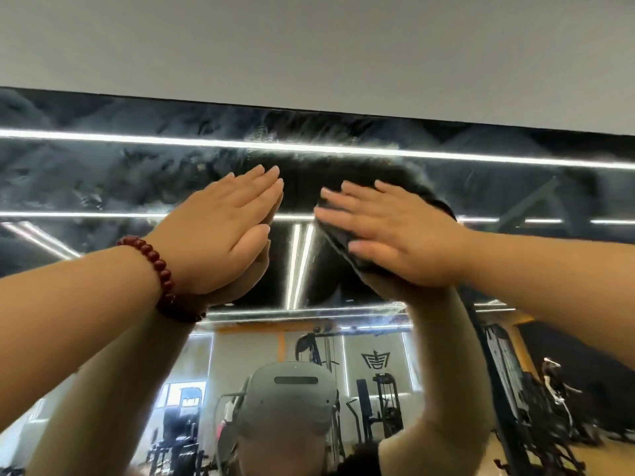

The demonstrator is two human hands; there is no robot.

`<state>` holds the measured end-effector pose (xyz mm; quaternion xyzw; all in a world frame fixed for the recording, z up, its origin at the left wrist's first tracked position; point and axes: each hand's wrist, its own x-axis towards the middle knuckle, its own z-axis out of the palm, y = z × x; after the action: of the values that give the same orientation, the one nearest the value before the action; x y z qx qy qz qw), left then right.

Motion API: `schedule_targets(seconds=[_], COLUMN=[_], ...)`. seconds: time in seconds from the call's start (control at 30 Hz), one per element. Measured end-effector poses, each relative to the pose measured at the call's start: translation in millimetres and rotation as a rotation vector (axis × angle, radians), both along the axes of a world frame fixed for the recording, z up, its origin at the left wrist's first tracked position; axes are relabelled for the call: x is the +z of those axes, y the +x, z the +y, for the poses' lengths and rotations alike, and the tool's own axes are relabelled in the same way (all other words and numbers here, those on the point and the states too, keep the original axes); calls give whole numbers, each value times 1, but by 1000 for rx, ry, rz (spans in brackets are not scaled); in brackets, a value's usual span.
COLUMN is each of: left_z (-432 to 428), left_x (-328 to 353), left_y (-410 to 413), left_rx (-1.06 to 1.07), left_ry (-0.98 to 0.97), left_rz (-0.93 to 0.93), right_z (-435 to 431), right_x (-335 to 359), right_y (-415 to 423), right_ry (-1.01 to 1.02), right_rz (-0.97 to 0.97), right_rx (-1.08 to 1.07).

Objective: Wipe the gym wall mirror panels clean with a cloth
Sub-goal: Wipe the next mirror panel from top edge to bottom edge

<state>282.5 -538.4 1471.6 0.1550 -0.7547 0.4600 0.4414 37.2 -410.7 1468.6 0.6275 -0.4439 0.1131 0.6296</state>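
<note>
Your left hand (220, 231), a red bead bracelet (151, 266) at its wrist, lies flat with straight fingers on the mirror (103, 187), probably bracing you while you reach high. Your right hand (395, 235) is spread flat too, pressing the dark cloth (338, 240) against the glass just beside the left, near the mirror's top edge under the white wall (309, 46). A flat palm likely spreads pressure across the smeared film. Most of the cloth hides under your palm, and the smears blur the reflected ceiling lights.
</note>
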Motion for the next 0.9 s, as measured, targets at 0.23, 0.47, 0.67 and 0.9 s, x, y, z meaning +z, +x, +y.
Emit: schedule_targets(seconds=[0.23, 0.47, 0.67, 0.9], left_z=[6, 26, 41, 31], left_x=[3, 38, 68, 60], left_y=[-3, -32, -56, -66], left_rx=[34, 70, 42, 121], left_ry=[20, 68, 122, 83], left_rz=[29, 99, 116, 110], right_z=[23, 7, 14, 19], right_x=[28, 83, 36, 138], right_y=[-39, -15, -32, -49], right_ry=[43, -166, 97, -296], right_rz=[32, -300, 174, -479], right_rx=[-76, -44, -28, -35])
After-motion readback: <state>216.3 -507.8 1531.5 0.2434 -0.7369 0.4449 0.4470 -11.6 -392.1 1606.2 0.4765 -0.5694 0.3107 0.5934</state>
